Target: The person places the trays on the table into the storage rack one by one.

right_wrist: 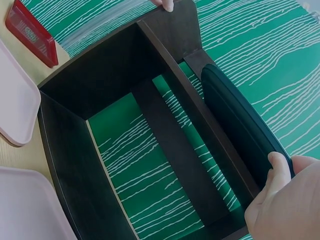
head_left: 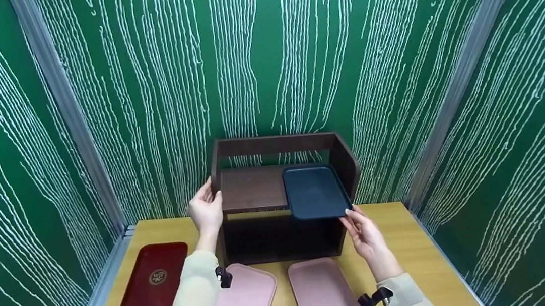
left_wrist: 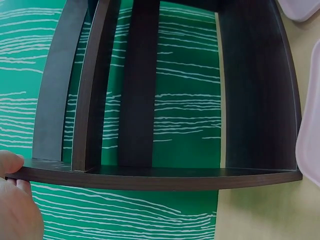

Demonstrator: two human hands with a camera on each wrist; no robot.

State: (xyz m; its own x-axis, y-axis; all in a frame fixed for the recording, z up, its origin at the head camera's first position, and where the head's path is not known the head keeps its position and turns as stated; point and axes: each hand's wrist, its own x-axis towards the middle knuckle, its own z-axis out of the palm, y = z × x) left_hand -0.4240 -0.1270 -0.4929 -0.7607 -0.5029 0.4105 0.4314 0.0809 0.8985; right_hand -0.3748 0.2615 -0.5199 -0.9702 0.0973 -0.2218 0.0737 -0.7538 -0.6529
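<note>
A dark brown two-level shelf stands at the back of the table. My left hand grips the front edge of its left side panel, thumb on one face and fingers behind, as the left wrist view also shows at the panel's edge. My right hand pinches the near right corner of a dark blue-green tray. That tray lies over the right half of the upper board, its near edge jutting past the board's front. In the right wrist view the tray appears nearly edge-on, tilted against the board.
Two pink trays, the left one and the right one, lie on the wooden table before the shelf. A dark red tray with a round emblem lies at the left. Green walls with white lines enclose the table.
</note>
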